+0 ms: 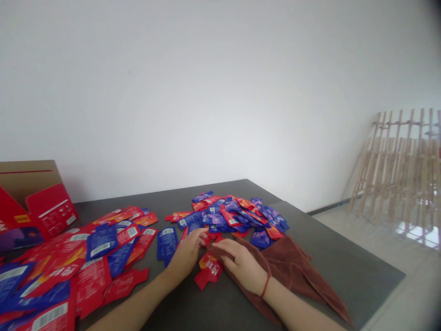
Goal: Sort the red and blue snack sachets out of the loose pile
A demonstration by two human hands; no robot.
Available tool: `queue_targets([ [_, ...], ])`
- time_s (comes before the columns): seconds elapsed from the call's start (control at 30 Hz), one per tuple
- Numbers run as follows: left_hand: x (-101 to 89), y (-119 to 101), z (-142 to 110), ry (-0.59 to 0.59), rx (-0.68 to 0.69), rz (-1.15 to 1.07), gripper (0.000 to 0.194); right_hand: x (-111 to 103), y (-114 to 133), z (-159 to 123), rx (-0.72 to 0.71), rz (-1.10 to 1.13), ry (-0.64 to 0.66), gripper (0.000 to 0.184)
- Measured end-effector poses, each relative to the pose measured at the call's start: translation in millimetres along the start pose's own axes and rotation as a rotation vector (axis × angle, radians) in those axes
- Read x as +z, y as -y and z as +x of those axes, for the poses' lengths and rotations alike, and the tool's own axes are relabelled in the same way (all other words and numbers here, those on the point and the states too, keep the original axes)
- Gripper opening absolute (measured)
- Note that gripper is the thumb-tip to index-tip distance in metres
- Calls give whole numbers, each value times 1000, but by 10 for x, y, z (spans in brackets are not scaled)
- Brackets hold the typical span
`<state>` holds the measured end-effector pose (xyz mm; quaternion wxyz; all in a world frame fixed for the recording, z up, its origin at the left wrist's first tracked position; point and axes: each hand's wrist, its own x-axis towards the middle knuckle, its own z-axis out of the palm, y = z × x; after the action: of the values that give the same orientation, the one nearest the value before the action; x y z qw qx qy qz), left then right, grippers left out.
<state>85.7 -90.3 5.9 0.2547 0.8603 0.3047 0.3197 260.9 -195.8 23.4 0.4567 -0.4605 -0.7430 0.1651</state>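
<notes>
The left hand [186, 255] and right hand [241, 264] sit close together on the table, fingers curled in just above a red sachet [208, 271] whose bold white characters stay unreadable (too blurred to give a brand). Whether either hand is clamped on anything, I cannot tell. A brown towel [287, 269] lies under the right wrist, which wears a red string bracelet [265, 286]. A heap of blue and red sachets [237, 216] lies just ahead, and more sachets [79, 262], with white barcode panels, spread leftward towards a cardboard box [31, 184] with red printed flaps. The table [347, 262] is dark grey; beyond it stand a white wall [206, 92], a leaning wooden rack [396, 170] and pale floor tiles [347, 225].
</notes>
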Motion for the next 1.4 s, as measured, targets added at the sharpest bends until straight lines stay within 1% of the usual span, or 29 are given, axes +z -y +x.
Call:
queue_targets([
  [0.07, -90, -44, -191, -3, -49, 64, 34, 26, -57, 19, 69, -34, -64, 39],
  [0.1, -109, -77, -300, 35, -42, 122, 32, 40, -79, 27, 92, -48, -85, 37],
  [0.13, -109, -108, -405, 76, -19, 192, 37, 53, -97, 33, 111, -58, -99, 36],
  [0.17, -91, -132, -495, 111, 5, 261, 47, 59, -108, 36, 125, -70, -108, 34],
  [0.2, -61, -145, -564, 137, 24, 320, 53, 58, -115, 36, 138, -82, -118, 33],
  [0.23, -24, -144, -608, 158, 50, 363, 55, 47, -119, 34, 145, -94, -130, 31],
  [0.27, 10, -131, -626, 177, 82, 388, 53, 28, -121, 29, 140, -107, -152, 30],
  [0.33, 50, -86, -608, 220, 167, 399, 48, -22, -124, 11, 79, -139, -214, 31],
  [0.4, 35, -52, -564, 239, 231, 398, 46, -52, -125, -13, -13, -201, -260, 33],
  [0.43, 9, -50, -548, 225, 235, 404, 45, -48, -124, -26, -51, -254, -247, 34],
  [0.47, -24, -59, -542, 203, 223, 416, 43, -30, -121, -40, -73, -326, -200, 34],
  [0.53, -96, -109, -555, 165, 171, 466, 34, 40, -109, -62, -58, -507, -39, 29],
  [0.6, -150, -176, -587, 192, 134, 558, 20, 129, -87, -67, -2, -679, 101, 22],
  [0.63, -163, -206, -602, 221, 135, 614, 16, 172, -73, -59, 24, -745, 140, 19],
  [0.67, -165, -229, -614, 247, 149, 668, 17, 213, -57, -42, 40, -794, 163, 17],
  [0.73, -147, -251, -622, 269, 206, 756, 19, 294, -18, 12, 33, -862, 206, 16],
  [0.8, -114, -247, -615, 268, 265, 809, 19, 378, 27, 82, -16, -898, 272, 15],
  [0.87, -88, -233, -604, 262, 293, 836, 18, 452, 70, 142, -88, -894, 337, 14],
  [0.93, -77, -221, -598, 260, 301, 854, 18, 479, 94, 168, -153, -851, 386, 16],
  [1.0, -75, -214, -602, 266, 303, 867, 17, 427, 82, 138, -185, -805, 410, 21],
  [1.07, -72, -211, -611, 270, 306, 866, 18, 298, 30, 46, -181, -786, 396, 26],
  [1.2, -45, -196, -623, 229, 310, 822, 18, -53, -142, -233, -83, -812, 265, 29],
  [1.27, -22, -186, -616, 202, 324, 819, 20, -165, -215, -335, -36, -847, 206, 29],
  [1.33, 3, -178, -603, 176, 349, 835, 23, -171, -249, -366, -22, -892, 178, 29],
  [1.4, 29, -172, -590, 156, 376, 864, 26, -68, -232, -320, -36, -927, 186, 28],
])
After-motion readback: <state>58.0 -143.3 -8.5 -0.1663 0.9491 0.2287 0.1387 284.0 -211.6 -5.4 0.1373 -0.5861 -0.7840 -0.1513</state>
